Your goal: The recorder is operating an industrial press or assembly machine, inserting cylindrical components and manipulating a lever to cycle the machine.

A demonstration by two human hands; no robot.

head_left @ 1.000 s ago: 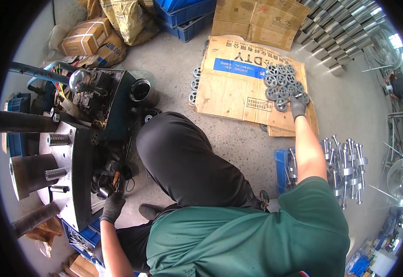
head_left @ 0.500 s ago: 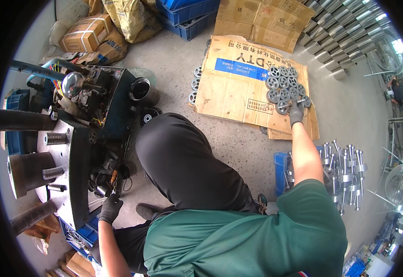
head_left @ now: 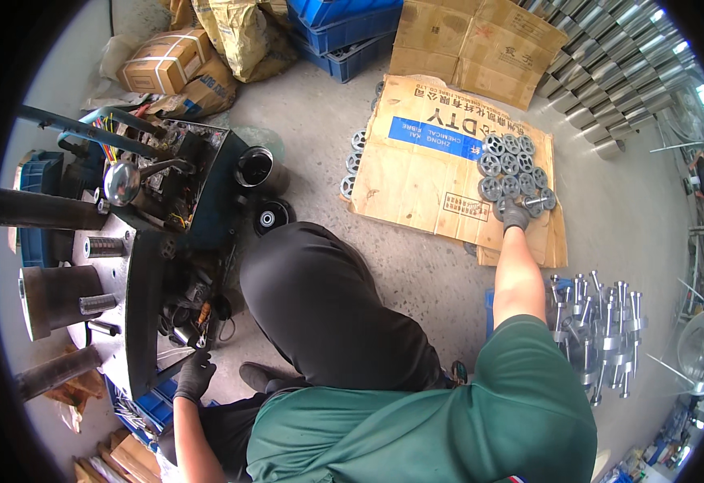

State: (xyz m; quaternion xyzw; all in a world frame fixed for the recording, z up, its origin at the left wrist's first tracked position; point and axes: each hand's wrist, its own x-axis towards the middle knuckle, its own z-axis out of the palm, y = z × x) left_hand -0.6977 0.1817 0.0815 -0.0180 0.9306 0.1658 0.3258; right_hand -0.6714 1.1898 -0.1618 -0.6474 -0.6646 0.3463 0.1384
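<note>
My right hand (head_left: 515,215), in a dark glove, reaches out to a cluster of grey spoked metal wheels (head_left: 510,164) on a flattened cardboard sheet (head_left: 404,181). Its fingers close on a wheel (head_left: 499,209) at the near edge, which they partly cover. Just right of the fingers a metal rod (head_left: 535,201) lies across the wheels. My left hand (head_left: 196,375), also gloved, is beside the machine (head_left: 140,314) at the left. The fingers are curled; what they hold, if anything, is too small to tell. Just beyond them is an orange-handled tool (head_left: 204,312).
Steel bolts with round heads stand in a cluster (head_left: 602,330) beside my right arm. Blue crates (head_left: 348,40) and sacks (head_left: 243,40) are at the back. Shiny metal cylinders (head_left: 602,88) are stacked far right. A dark round pot (head_left: 255,167) stands by the machine.
The whole view has shifted slightly. My right hand has moved a little left across the wheels, away from the rod, onto the near wheel. My left hand stays beside the machine.
</note>
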